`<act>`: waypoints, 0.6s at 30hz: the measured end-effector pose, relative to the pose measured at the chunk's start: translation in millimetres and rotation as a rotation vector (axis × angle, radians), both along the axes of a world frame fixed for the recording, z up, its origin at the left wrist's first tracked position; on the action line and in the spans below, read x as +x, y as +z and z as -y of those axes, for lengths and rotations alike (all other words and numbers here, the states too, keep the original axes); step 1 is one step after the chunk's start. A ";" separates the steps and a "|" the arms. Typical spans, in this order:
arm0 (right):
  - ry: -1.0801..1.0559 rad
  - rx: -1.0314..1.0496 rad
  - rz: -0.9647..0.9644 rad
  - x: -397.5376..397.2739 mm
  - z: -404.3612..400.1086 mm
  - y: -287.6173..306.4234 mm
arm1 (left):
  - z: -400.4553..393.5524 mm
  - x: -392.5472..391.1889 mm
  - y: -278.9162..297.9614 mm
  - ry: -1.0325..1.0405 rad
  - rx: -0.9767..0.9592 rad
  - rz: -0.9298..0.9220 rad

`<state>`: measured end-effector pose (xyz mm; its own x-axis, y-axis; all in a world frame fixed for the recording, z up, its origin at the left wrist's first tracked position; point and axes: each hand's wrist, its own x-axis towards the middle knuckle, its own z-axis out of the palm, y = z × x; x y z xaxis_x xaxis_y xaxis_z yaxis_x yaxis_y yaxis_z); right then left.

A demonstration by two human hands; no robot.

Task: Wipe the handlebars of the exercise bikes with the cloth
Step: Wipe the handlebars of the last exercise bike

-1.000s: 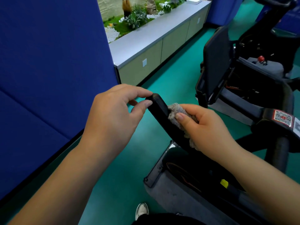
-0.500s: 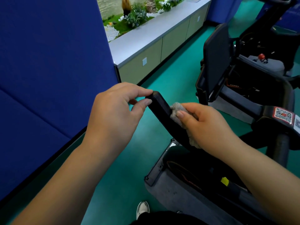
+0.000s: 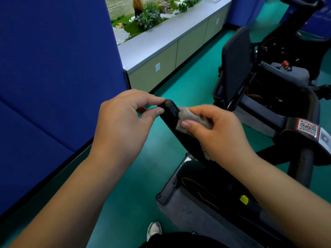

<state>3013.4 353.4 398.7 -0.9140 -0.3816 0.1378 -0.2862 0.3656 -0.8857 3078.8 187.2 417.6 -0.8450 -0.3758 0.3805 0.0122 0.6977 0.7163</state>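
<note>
The black handlebar slants up over the green floor, its tip pinched between the left hand's fingers. Just below the tip, the grey cloth is pressed around the bar, clamped by the right hand.

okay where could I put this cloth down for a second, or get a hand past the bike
Bare room: the grey cabinet top beside the planter, and the green floor between the cabinets and the bike seat. A hand also passes between the blue partition and the handlebar. On the right, bike frames crowd together.
</note>
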 end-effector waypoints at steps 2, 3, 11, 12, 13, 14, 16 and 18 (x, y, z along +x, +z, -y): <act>0.015 -0.022 -0.028 -3.3 8.5 4.8 | 0.0 0.2 0.5 -0.001 0.004 0.010; 0.018 -0.031 -0.034 -2.2 9.3 4.8 | -0.2 0.6 0.8 -0.001 0.002 0.017; -0.013 -0.034 -0.045 15.8 -27.1 -1.6 | -5.9 8.8 6.3 0.005 -0.039 0.034; -0.001 -0.059 -0.094 17.4 -27.0 2.9 | -7.9 12.3 9.3 -0.010 -0.052 0.017; 0.026 -0.074 -0.161 19.6 -25.9 7.7 | -10.2 16.6 13.2 -0.033 -0.045 0.002; 0.062 -0.091 -0.204 22.6 -24.1 12.2 | -12.2 21.5 16.6 -0.068 -0.027 -0.003; 0.139 -0.178 -0.132 30.1 -19.6 19.0 | -15.3 31.6 23.9 -0.153 0.020 0.026; 0.189 -0.273 0.010 38.8 -13.3 21.3 | -16.6 39.8 28.5 -0.221 0.072 0.084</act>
<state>3052.1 366.7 420.0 -0.8323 -0.4946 0.2501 -0.3172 0.0551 -0.9467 3118.7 203.8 446.1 -0.9373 -0.2023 0.2839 0.0966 0.6318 0.7691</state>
